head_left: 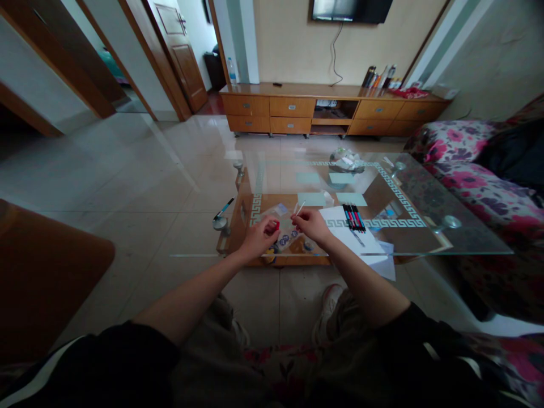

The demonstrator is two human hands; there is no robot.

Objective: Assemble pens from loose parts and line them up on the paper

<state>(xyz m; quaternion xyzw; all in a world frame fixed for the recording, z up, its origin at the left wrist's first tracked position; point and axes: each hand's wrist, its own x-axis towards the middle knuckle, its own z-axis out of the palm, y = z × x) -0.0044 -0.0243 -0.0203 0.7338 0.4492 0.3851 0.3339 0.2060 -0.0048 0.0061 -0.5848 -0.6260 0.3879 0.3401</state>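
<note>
My left hand [260, 235] is closed over the near left part of the glass table [280, 178], with a small red piece [277, 225] at its fingertips; its exact kind is too small to tell. My right hand [312, 224] pinches a thin white stick [301, 207] that looks like a pen refill and points up. The hands are apart. Right of my right hand lies white paper [335, 215], and a row of pens [354, 218] with black, red and blue parts rests on it. Clear plastic packaging [280, 209] lies beyond my left hand.
A blue-black pen [224, 208] lies near the table's left corner. Toward the back stands a bowl [346, 161] with a plastic bag. A flowered sofa [467, 175] is on the right; a wooden TV cabinet [291, 107] lines the far wall.
</note>
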